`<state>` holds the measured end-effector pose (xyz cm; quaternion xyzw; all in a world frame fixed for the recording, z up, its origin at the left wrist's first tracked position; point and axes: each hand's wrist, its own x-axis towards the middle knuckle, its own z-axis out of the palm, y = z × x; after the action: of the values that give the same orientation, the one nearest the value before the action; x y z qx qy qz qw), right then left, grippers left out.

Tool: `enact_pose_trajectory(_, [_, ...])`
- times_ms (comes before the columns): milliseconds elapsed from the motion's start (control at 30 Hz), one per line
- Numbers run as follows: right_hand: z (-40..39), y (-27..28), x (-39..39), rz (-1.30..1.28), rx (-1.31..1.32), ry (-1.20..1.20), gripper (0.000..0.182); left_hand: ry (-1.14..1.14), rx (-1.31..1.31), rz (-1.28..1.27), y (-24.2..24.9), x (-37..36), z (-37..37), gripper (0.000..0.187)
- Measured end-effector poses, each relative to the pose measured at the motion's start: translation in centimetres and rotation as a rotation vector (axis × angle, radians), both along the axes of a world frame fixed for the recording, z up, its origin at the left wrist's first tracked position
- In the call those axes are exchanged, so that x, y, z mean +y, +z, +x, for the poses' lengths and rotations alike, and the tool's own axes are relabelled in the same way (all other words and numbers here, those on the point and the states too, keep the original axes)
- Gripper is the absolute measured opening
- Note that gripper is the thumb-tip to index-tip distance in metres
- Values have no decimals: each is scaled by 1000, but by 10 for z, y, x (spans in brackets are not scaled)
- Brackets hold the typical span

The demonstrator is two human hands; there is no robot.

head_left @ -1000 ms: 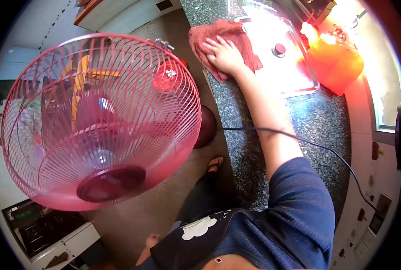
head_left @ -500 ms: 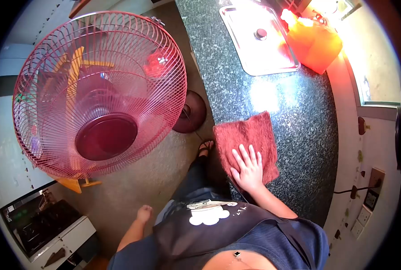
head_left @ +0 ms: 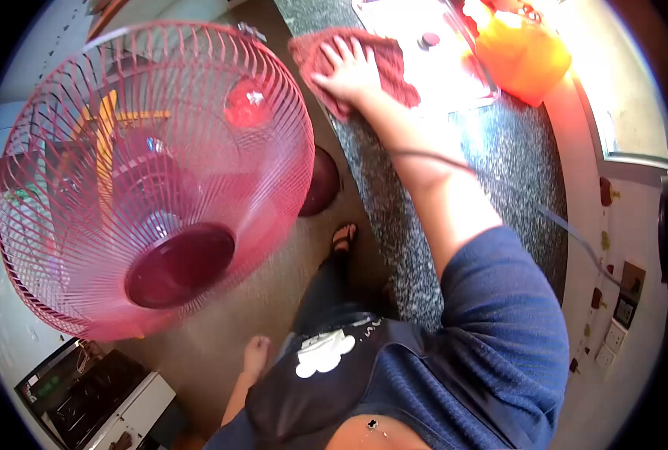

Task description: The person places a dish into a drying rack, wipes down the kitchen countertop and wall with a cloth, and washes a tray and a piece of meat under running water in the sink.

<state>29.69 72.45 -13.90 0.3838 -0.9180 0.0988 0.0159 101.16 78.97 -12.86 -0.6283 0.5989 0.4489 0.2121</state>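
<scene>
So, starting closest in: a blue sleeve (head_left: 499,322) fills the bottom right, with a dark apron below it and two bare feet on the floor (head_left: 274,300) down by the worktop's edge. From there the arm stretches out long over the speckled stone worktop (head_left: 499,165), and a thin black cord (head_left: 574,232) drapes across the forearm toward the wall sockets on the right. At the far end, the right hand (head_left: 349,71) lies flat on a red cloth (head_left: 386,64), fingers (head_left: 338,52) spread and pressing down rather than curled around it, so it's pinning the cloth, not gripping it. That cloth sits at the far left edge of the worktop, partly over the near rim of a shiny steel tray (head_left: 454,67), with an orange jug (head_left: 521,56) just beyond that in bright glare. My read is that this is mid-wipe, at full reach. Next bit probably needs steady downward pressure while dragging the cloth along the stone, and minding that cord and the tray's rim. Left hand isn't visible anywhere. Big pink fan cage (head_left: 154,180) stands over the floor to the left, well clear of the cloth.
</scene>
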Motion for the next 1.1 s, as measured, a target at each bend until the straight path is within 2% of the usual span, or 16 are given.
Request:
enact_pose_trajectory(100, [8,-4,7,25,53,-3,81,-137,300,-14,18,1,-81,19])
enact_pose_trajectory(167, [34,-4,28,11,31,-4,81,-483,539,-151,48,3,-162,22])
enact_pose_trajectory(200, [54,-2,47,-2,6,14,82,-505,576,-117,65,11,-200,24])
enact_pose_trajectory(233, [74,3,67,-18,-16,29,83,-553,748,-174,73,22,-232,42])
enact_pose_trajectory(367, [157,25,162,-126,-106,64,82,-810,663,-186,108,69,-339,75])
enact_pose_trajectory(433, [192,29,207,-130,-142,76,81,-1022,661,-396,101,101,-363,65])
enact_pose_trajectory(500, [218,22,247,-125,-142,109,77,-1196,730,-561,92,127,-370,21])
enact_pose_trajectory(567, [204,15,274,-134,-170,229,74,-1296,816,-616,98,142,-367,13])
enact_pose_trajectory(633, [147,25,304,-96,-81,194,67,-1250,934,-673,108,149,-370,11])
enact_pose_trajectory(667, [111,33,320,-149,-101,53,60,-1158,955,-610,119,149,-374,11])
enact_pose_trajectory(700, [62,12,340,-61,90,-97,58,-1068,976,-550,132,147,-382,12])
enact_pose_trajectory(800, [-39,-1,411,-7,114,-637,76,-1046,1044,-447,160,146,-403,12])
enact_pose_trajectory(900, [-35,9,368,67,-38,-913,79,-1063,1165,-482,167,139,-422,12])
enact_pose_trajectory(967, [22,31,313,25,-21,-588,67,-925,1104,-376,172,127,-436,9])
enact_pose_trajectory(1067, [153,11,259,-198,80,-141,55,-637,1062,-209,155,109,-458,7])
enact_pose_trajectory(1100, [190,2,258,-478,-189,-67,54,-569,1099,-159,142,98,-468,7])
